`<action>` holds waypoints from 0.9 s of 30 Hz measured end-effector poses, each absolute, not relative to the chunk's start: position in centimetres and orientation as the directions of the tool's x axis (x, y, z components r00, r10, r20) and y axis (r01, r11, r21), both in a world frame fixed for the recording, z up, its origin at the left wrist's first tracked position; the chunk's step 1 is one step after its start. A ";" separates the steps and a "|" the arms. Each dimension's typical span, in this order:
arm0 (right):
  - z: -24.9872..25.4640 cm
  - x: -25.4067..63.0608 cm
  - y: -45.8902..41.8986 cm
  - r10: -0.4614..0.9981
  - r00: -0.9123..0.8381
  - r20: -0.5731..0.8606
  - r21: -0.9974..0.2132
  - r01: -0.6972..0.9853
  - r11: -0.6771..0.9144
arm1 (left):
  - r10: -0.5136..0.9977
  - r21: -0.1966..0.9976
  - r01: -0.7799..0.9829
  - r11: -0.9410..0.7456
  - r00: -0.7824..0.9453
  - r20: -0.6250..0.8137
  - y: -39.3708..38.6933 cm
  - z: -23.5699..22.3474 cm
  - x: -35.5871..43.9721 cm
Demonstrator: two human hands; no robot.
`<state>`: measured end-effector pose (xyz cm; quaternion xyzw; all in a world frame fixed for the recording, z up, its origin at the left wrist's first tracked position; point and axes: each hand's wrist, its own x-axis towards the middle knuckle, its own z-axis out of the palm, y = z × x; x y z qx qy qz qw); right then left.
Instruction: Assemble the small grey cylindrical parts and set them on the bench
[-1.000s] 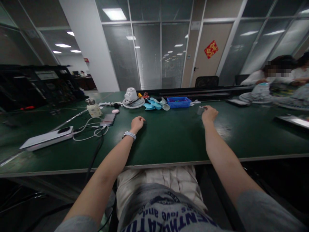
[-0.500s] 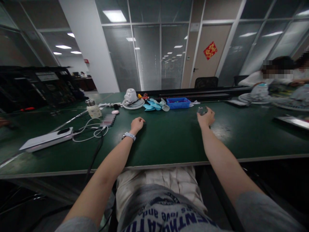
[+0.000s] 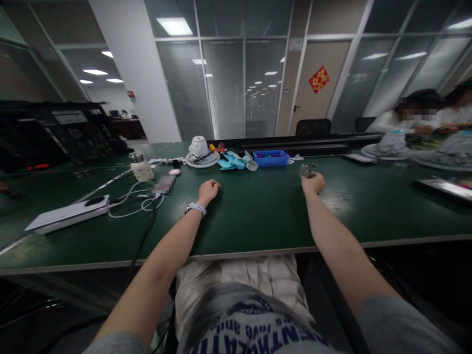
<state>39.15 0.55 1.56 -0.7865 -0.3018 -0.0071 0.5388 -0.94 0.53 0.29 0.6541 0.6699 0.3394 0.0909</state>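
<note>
My right hand (image 3: pixel 313 183) rests on the green table (image 3: pixel 258 211) with its fingers curled round a small grey metal part (image 3: pixel 305 171) that sticks out towards the far side. My left hand (image 3: pixel 208 190) lies in a loose fist on the table, a watch on its wrist, and nothing shows inside it. Beyond the hands lie a white fan grille with motor (image 3: pixel 198 152), light-blue fan blades (image 3: pixel 236 161) and a blue tray (image 3: pixel 271 158).
At the left are a white flat box (image 3: pixel 68 213), white cables (image 3: pixel 134 201), a small bottle (image 3: pixel 139 167) and a black cable running over the front edge. Two people sit at the far right behind fan parts. A dark rail crosses the back.
My right hand has pulled back towards me and slightly left with the grey part, its fingers closing round it. My left hand has stayed put.
</note>
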 end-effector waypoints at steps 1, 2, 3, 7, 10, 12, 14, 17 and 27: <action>1.8 38.3 0.7 0.497 0.774 0.393 -0.822 0.538 -0.188 | 0.935 0.582 0.808 -0.090 -0.133 0.329 0.5 0.3 -0.9; 2.1 37.2 0.8 0.541 0.713 0.446 -0.795 0.593 -0.127 | 0.931 0.595 0.798 -0.097 -0.140 0.338 0.4 0.3 -0.9; 2.3 35.8 1.0 0.595 0.639 0.488 -0.768 0.638 -0.056 | 0.925 0.612 0.783 -0.109 -0.146 0.352 0.3 0.4 -0.8; 1.9 27.8 1.7 0.827 0.228 0.514 -0.718 0.642 0.270 | 0.884 0.674 0.695 -0.250 -0.120 0.452 -0.4 1.1 0.0; 0.7 21.9 1.3 0.870 -0.035 0.492 -0.710 0.563 0.424 | 0.829 0.676 0.610 -0.414 -0.055 0.557 -1.1 1.6 1.1; 0.1 19.3 0.7 0.873 -0.105 0.476 -0.705 0.548 0.451 | 0.808 0.670 0.563 -0.483 -0.008 0.590 -1.6 1.8 1.9; -0.3 18.0 0.2 0.876 -0.139 0.461 -0.694 0.559 0.454 | 0.808 0.659 0.553 -0.509 0.044 0.587 -1.9 1.9 2.6; -0.4 17.8 -0.4 0.878 -0.160 0.451 -0.669 0.591 0.451 | 0.826 0.647 0.583 -0.491 0.077 0.558 -2.2 2.0 3.3; 0.2 18.0 -1.2 0.881 -0.186 0.435 -0.607 0.661 0.440 | 0.896 0.714 0.633 -0.298 -0.071 0.437 -1.8 2.8 4.6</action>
